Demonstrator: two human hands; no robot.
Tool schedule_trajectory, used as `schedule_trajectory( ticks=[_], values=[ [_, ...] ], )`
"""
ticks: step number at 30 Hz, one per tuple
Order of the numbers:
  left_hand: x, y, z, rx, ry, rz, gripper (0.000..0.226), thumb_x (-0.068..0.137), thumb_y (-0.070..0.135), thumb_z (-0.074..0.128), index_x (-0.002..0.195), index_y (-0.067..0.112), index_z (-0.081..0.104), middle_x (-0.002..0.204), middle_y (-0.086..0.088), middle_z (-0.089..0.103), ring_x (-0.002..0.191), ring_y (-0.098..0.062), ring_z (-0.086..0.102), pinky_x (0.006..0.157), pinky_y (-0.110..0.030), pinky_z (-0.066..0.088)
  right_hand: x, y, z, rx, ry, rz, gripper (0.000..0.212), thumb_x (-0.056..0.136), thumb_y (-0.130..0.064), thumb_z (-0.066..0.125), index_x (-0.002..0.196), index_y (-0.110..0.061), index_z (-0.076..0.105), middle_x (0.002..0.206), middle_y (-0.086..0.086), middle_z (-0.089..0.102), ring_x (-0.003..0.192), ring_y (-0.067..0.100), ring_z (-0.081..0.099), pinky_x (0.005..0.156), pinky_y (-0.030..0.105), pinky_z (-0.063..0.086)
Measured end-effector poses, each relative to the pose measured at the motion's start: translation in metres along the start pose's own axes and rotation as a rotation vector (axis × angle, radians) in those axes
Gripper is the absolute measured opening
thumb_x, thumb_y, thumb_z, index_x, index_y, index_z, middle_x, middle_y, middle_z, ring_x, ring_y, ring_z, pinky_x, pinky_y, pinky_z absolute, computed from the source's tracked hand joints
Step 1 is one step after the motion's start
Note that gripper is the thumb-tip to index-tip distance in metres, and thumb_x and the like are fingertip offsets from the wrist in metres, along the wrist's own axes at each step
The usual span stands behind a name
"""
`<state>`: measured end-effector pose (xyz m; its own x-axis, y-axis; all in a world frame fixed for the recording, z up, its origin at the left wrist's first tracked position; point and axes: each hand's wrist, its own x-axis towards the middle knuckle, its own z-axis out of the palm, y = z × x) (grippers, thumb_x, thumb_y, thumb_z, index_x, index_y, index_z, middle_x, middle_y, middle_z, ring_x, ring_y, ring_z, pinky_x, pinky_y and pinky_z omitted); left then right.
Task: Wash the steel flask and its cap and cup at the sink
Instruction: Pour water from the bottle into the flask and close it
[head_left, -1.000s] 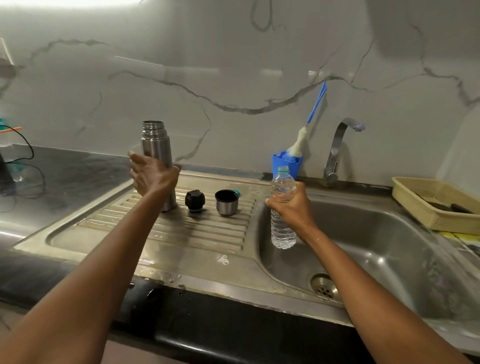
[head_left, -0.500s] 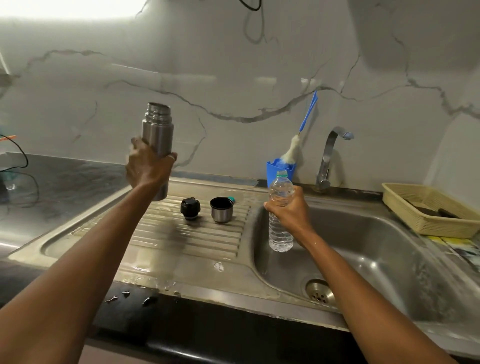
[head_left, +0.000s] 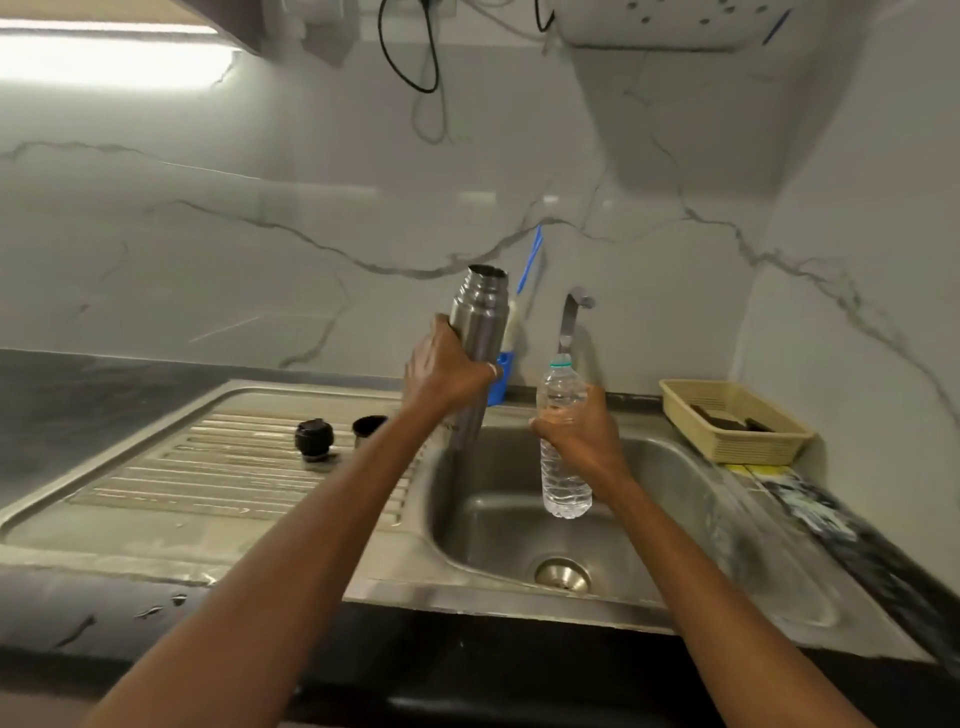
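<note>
Head camera looked down on the steel sink (head_left: 467, 597), its ribbed drainboard (head_left: 208, 467) on the left and the basin (head_left: 675, 499) on the right, a tan basket (head_left: 727, 415) at the far right corner. Over the basin's left edge the open-mouthed steel flask (head_left: 480, 322) was held nearly upright, the left hand (head_left: 447, 376) with fingers wrapped round its middle. Just beside it, above the basin, a clear plastic bottle (head_left: 563, 483) stood upright in the right hand (head_left: 582, 439), fingers curled round its upper half, before the tap (head_left: 571, 317). On the drainboard sat the black cap (head_left: 314, 439) and, near it, the cup (head_left: 366, 426), partly hidden behind the left forearm.
</note>
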<state>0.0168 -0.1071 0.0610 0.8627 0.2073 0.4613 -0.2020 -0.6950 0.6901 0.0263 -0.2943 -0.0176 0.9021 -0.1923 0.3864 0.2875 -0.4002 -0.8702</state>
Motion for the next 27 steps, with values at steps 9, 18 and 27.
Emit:
schedule_trajectory(
  ticks=[9,18,27],
  values=[
    [-0.038,-0.028,0.091,-0.009,-0.167,-0.035,0.062,0.071,0.028,0.083,0.116,0.015,0.043,0.102,-0.007,0.06,0.096,-0.032,0.062,0.082,-0.042,0.052,0.001,0.019,-0.051,-0.273,-0.017,-0.041,0.062,0.075,-0.02,0.085,0.122,-0.016,0.045,0.099,-0.004,0.063,0.079,0.012,0.062,0.06,0.018,0.042],
    [-0.039,-0.052,0.123,0.047,-0.215,-0.037,0.061,0.073,0.022,0.081,0.12,0.014,0.043,0.115,-0.011,0.061,0.103,-0.031,0.062,0.076,-0.035,0.039,0.028,-0.004,-0.069,-1.019,-0.188,-0.298,0.071,0.078,-0.023,0.08,0.134,-0.015,0.039,0.12,0.012,0.059,0.099,0.03,0.062,0.07,0.035,0.048],
    [-0.031,-0.061,0.126,0.103,-0.253,-0.02,0.063,0.072,0.021,0.082,0.121,0.013,0.043,0.121,-0.011,0.059,0.104,-0.03,0.059,0.078,-0.038,0.043,0.038,-0.011,-0.067,-1.433,-0.162,-0.582,0.064,0.088,-0.003,0.063,0.143,-0.022,0.034,0.122,0.014,0.054,0.106,0.033,0.056,0.088,0.047,0.044]
  ],
)
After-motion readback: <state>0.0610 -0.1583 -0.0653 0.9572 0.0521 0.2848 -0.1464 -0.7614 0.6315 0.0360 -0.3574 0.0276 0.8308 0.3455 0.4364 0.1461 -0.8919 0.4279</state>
